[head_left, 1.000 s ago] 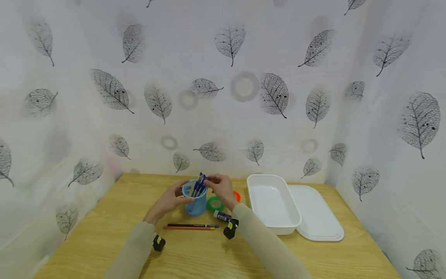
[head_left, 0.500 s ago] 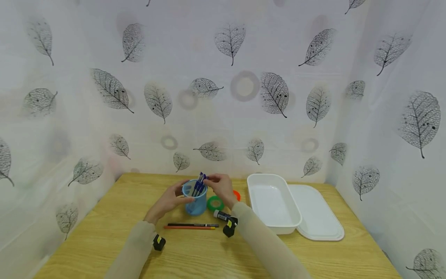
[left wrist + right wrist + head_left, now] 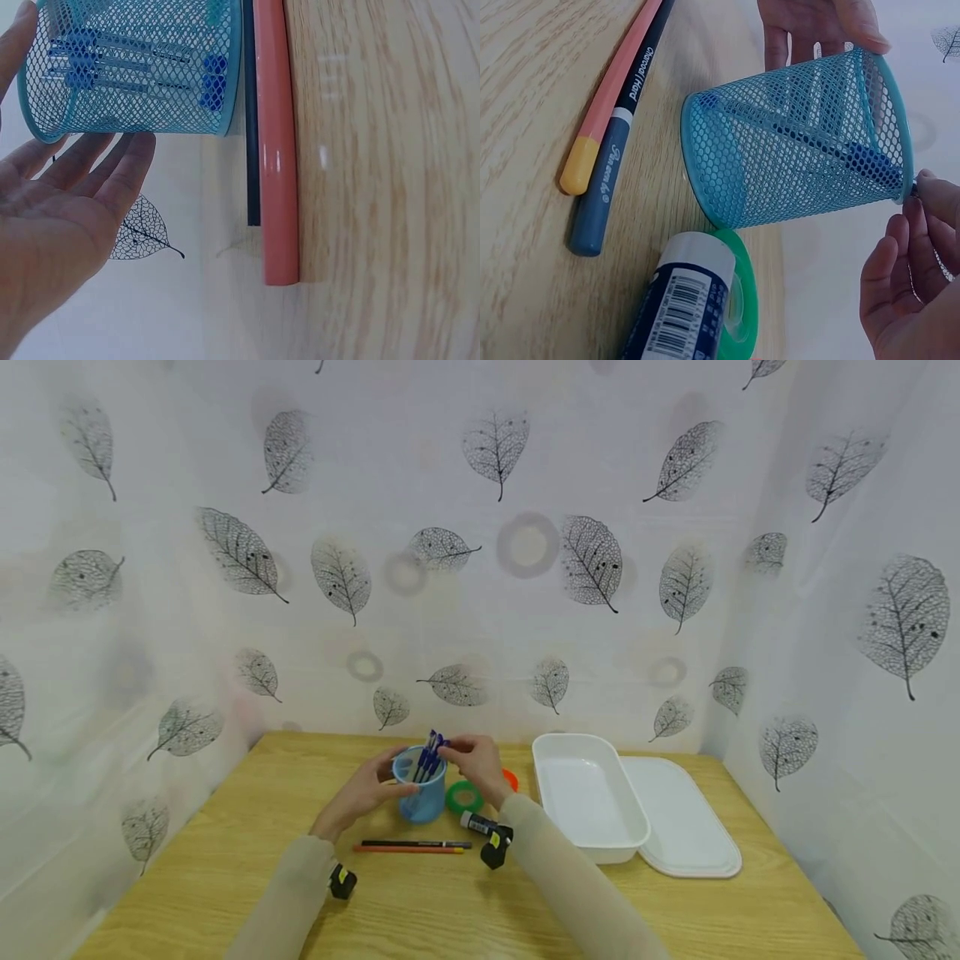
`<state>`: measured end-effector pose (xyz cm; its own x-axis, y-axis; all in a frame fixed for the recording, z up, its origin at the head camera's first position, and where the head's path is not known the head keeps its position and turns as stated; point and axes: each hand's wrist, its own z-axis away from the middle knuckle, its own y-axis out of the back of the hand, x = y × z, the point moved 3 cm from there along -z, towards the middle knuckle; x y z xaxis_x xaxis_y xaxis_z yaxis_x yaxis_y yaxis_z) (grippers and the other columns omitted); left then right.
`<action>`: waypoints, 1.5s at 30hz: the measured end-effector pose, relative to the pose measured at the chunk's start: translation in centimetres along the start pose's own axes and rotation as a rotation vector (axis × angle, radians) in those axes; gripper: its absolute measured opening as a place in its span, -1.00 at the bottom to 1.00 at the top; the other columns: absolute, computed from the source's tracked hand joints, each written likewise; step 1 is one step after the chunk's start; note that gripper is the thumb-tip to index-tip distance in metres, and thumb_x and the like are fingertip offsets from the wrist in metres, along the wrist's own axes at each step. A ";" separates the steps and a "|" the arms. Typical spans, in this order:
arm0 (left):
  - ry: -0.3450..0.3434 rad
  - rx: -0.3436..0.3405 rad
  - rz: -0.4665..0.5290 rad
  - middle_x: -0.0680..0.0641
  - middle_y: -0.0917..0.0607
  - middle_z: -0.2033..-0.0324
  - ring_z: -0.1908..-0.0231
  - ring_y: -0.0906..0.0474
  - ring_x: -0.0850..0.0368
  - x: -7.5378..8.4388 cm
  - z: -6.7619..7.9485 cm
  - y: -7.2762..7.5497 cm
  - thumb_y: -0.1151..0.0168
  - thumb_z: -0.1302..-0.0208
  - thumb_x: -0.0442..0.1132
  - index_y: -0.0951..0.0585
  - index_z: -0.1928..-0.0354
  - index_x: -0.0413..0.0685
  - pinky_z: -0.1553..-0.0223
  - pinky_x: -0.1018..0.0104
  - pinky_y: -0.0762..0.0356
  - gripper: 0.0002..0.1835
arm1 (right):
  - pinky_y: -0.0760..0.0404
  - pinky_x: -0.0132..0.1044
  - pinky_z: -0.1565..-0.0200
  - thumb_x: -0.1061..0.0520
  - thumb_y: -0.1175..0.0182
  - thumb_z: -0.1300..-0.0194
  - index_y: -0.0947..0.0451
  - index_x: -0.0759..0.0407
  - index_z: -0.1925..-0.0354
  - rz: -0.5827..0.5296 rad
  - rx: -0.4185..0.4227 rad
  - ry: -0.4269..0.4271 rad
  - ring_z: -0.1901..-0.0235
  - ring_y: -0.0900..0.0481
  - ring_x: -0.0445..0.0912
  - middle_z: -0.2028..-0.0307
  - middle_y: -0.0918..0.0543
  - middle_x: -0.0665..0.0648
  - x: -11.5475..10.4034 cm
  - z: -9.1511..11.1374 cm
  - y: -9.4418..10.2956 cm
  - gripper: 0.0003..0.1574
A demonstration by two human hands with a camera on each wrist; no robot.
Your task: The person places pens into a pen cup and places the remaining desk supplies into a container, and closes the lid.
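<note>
A light-blue mesh pen cup point(image 3: 422, 803) stands upright on the table, with several blue-capped pens point(image 3: 427, 760) leaning inside. My left hand point(image 3: 366, 790) holds the cup from its left, thumb at the near side of the rim and fingers behind. In the left wrist view those fingers lie along the mesh point(image 3: 142, 97). At the cup's right rim, my right hand point(image 3: 477, 767) pinches the top of a pen between thumb and fingertips. Through the mesh in the right wrist view, that pen point(image 3: 802, 135) slants down to the cup's base.
A black pencil point(image 3: 626, 120) and a salmon pencil point(image 3: 604, 105) lie side by side before the cup. A glue stick point(image 3: 682, 307), a green tape roll point(image 3: 463, 797) and an orange ring point(image 3: 511, 780) are on the right. Farther right are a white box point(image 3: 588, 797) and its lid point(image 3: 693, 827).
</note>
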<state>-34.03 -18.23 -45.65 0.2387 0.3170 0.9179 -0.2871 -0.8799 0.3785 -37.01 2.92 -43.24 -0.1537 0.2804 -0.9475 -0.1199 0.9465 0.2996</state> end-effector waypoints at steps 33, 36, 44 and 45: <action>0.024 0.008 -0.023 -0.23 -0.49 -0.29 -0.29 -0.40 -0.25 0.0 -0.1 0.2 -0.44 -0.15 -0.03 -0.23 -0.47 -0.01 -0.28 -0.14 -0.39 -0.11 | -0.72 -0.04 0.11 0.18 -0.27 -0.33 -0.65 0.30 0.01 -0.086 -0.144 0.022 0.08 -0.66 0.29 0.08 -0.71 0.36 1.6 1.7 0.9 -0.69; 0.023 0.010 -0.028 -0.23 -0.48 -0.29 -0.29 -0.39 -0.25 0.2 0.0 0.1 -0.44 -0.15 -0.03 -0.23 -0.47 0.00 -0.28 -0.14 -0.39 -0.11 | -0.72 -0.03 0.11 0.21 -0.26 -0.32 -0.64 0.32 0.01 -0.088 -0.189 0.028 0.06 -0.64 0.32 0.06 -0.69 0.39 1.7 2.1 1.0 -0.70; 0.017 0.009 -0.028 -0.22 -0.48 -0.30 -0.30 -0.39 -0.25 0.3 0.1 0.0 -0.44 -0.16 -0.04 -0.24 -0.47 0.02 -0.28 -0.13 -0.39 -0.12 | -0.73 -0.08 0.19 0.25 -0.26 -0.31 -0.63 0.35 -0.03 -0.036 -0.375 0.067 0.09 -0.62 0.38 0.06 -0.70 0.40 2.3 3.0 0.8 -0.67; 0.015 0.006 -0.029 -0.23 -0.47 -0.30 -0.30 -0.39 -0.25 0.2 0.1 0.0 -0.44 -0.16 -0.04 -0.23 -0.47 0.02 -0.28 -0.13 -0.39 -0.12 | -0.73 -0.11 0.21 0.24 -0.27 -0.31 -0.62 0.35 -0.04 -0.012 -0.399 0.070 0.11 -0.64 0.36 0.07 -0.71 0.37 2.4 3.1 0.8 -0.65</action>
<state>-33.90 -18.18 -45.44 0.2333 0.3477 0.9081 -0.2745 -0.8723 0.4046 -34.38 4.81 -45.65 -0.2151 0.2453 -0.9453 -0.4912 0.8094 0.3218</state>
